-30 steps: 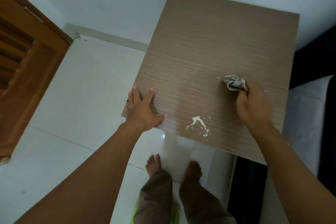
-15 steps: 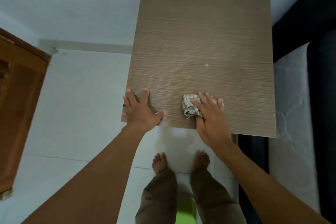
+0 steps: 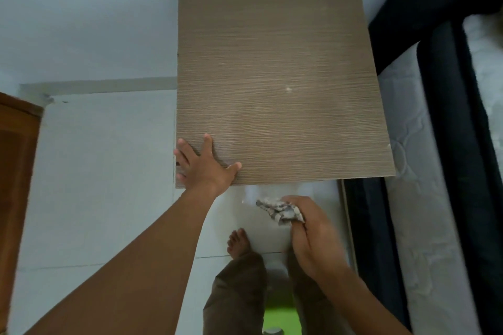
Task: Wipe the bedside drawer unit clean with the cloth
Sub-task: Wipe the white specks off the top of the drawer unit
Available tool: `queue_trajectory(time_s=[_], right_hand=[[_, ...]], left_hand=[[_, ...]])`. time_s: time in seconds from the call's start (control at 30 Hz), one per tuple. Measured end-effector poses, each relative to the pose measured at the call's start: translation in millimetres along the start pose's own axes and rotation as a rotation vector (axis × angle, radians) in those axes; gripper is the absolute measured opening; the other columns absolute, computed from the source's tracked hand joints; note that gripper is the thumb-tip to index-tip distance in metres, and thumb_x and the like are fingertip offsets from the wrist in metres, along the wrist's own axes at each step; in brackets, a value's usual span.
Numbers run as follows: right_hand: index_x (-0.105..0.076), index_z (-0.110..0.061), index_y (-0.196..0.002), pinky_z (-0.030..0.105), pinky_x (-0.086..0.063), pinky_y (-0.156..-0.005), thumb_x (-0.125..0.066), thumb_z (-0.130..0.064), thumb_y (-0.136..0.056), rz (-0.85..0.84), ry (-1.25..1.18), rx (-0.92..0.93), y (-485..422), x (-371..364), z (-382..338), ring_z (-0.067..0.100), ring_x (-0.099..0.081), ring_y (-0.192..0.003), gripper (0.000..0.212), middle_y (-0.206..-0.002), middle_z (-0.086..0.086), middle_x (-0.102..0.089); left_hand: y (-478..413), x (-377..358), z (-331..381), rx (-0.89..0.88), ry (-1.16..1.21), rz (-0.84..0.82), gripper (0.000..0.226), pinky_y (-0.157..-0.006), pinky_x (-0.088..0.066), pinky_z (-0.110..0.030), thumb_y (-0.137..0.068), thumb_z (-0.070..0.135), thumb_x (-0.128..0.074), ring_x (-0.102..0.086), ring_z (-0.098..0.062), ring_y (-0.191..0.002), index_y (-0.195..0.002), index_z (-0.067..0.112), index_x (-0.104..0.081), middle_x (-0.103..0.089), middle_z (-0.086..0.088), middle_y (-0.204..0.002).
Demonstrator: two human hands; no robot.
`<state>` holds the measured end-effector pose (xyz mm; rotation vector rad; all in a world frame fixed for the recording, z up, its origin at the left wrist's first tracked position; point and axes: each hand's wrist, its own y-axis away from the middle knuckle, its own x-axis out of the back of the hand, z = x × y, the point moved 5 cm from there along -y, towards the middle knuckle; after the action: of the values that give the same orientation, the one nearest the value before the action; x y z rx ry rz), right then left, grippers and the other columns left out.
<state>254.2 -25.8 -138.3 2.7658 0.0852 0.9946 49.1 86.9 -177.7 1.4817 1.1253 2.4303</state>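
with the right hand [image 3: 313, 236] closed in a tight grip on the bunched cloth [image 3: 280, 211] off the near edge of the drawer unit [image 3: 272, 62] and the left hand [image 3: 204, 166] flat and empty on its corner, the pale speck [image 3: 288, 90] mid-top may well get missed.

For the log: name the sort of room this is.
Most likely a bedroom: a quilted mattress on a dark bed frame beside the wood-grain drawer unit, with a pale tiled floor.
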Motion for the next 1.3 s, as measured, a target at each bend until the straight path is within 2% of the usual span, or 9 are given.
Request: queue_trajectory(time_s=[0.1, 0.3, 0.47, 0.7, 0.83, 0.9, 1.0, 1.13, 1.3], right_hand=[[-0.056, -0.03, -0.109, 0.022, -0.045, -0.071, -0.044, -0.011, -0.092, 0.241, -0.073, -0.166, -11, 32, 6, 0.004, -0.058, -0.084, 0.029, -0.094, -0.017, -0.059], [-0.05, -0.016, -0.132, 0.036, -0.042, -0.091, -0.042, -0.014, -0.096, 0.536, 0.046, -0.386, -49, 58, 51, 0.022, -0.051, -0.119, 0.038, -0.13, 0.002, -0.057], [-0.043, -0.013, -0.142, 0.049, -0.015, -0.119, -0.045, -0.007, -0.092, 0.38, 0.231, -0.266, -64, 4, 52, 0.023, -0.022, -0.146, 0.05, -0.154, 0.005, -0.035], [-0.051, -0.018, -0.136, 0.039, -0.007, -0.12, -0.046, -0.014, -0.086, 0.176, 0.228, -0.005, -50, -92, -23, 0.013, -0.019, -0.144, 0.051, -0.15, 0.002, -0.041], [-0.055, -0.015, -0.132, 0.042, -0.015, -0.118, -0.035, -0.022, -0.086, -0.021, 0.198, 0.158, -39, -133, -62, 0.019, -0.035, -0.14, 0.051, -0.144, 0.003, -0.05], [-0.056, -0.017, -0.13, 0.035, -0.028, -0.115, -0.037, -0.02, -0.089, -0.134, 0.098, 0.192, -32, -138, -79, 0.018, -0.047, -0.13, 0.045, -0.136, 0.001, -0.057], [-0.056, -0.023, -0.125, 0.018, -0.045, -0.092, -0.046, -0.017, -0.095, -0.184, -0.071, 0.136, -29, -122, -93, 0.008, -0.058, -0.101, 0.032, -0.116, -0.007, -0.065], [-0.057, -0.024, -0.119, 0.015, -0.045, -0.078, -0.045, -0.014, -0.094, 0.068, -0.198, 0.055, -55, -78, -97, 0.001, -0.053, -0.09, 0.029, -0.102, -0.016, -0.058], [-0.047, -0.014, -0.138, 0.045, -0.024, -0.116, -0.045, -0.004, -0.091, 0.125, 0.065, 0.056, -119, -75, -86, 0.022, -0.032, -0.141, 0.049, -0.146, 0.005, -0.046]], left_hand=[[1, 1, 1, -0.001, -0.022, 0.005, 0.1, -0.116, -0.011, -0.055, -0.077, 0.06, -0.069, 0.016, -0.031, -0.149, -0.154, 0.036, -0.008, 0.021, -0.013, -0.16], [1, 3, 1, -0.005, -0.041, 0.013, 0.1, -0.118, -0.012, -0.055, -0.077, 0.06, -0.069, 0.014, -0.031, -0.149, -0.154, 0.035, -0.01, 0.019, -0.014, -0.161], [-4, 1, -1, -0.024, -0.095, 0.01, 0.101, -0.116, -0.016, -0.059, -0.076, 0.065, -0.066, 0.011, -0.033, -0.149, -0.153, 0.034, -0.009, 0.015, -0.015, -0.161], [-3, 30, -18, -0.135, 0.067, 0.281, 0.05, -0.092, -0.044, -0.041, -0.096, 0.035, -0.052, -0.041, -0.03, -0.129, -0.143, 0.022, -0.043, -0.038, -0.011, -0.139], [-8, 50, -44, -0.035, 0.343, 0.347, 0.038, -0.097, -0.043, -0.034, -0.101, 0.023, -0.042, -0.055, -0.03, -0.121, -0.134, 0.01, -0.056, -0.056, -0.014, -0.133], [-12, 54, -57, 0.01, 0.398, 0.305, 0.032, -0.089, -0.049, -0.038, -0.099, 0.022, -0.041, -0.061, -0.034, -0.106, -0.102, 0.008, -0.069, -0.068, -0.015, -0.11], [-19, 53, -72, 0.101, 0.556, 0.206, 0.031, -0.083, -0.055, -0.05, -0.092, 0.025, -0.045, -0.066, -0.035, -0.086, -0.063, 0.021, -0.054, -0.066, -0.016, -0.083], [-26, 54, -78, 0.211, 0.718, 0.101, 0.033, -0.078, -0.055, -0.037, -0.094, 0.03, -0.044, -0.067, -0.027, -0.079, -0.077, 0.008, -0.061, -0.069, -0.011, -0.083], [-30, 57, -75, 0.252, 0.835, -0.024, 0.049, -0.066, -0.052, -0.028, -0.105, 0.033, -0.026, -0.065, -0.022, -0.076, -0.102, 0.002, -0.064, -0.066, -0.014, -0.084]])
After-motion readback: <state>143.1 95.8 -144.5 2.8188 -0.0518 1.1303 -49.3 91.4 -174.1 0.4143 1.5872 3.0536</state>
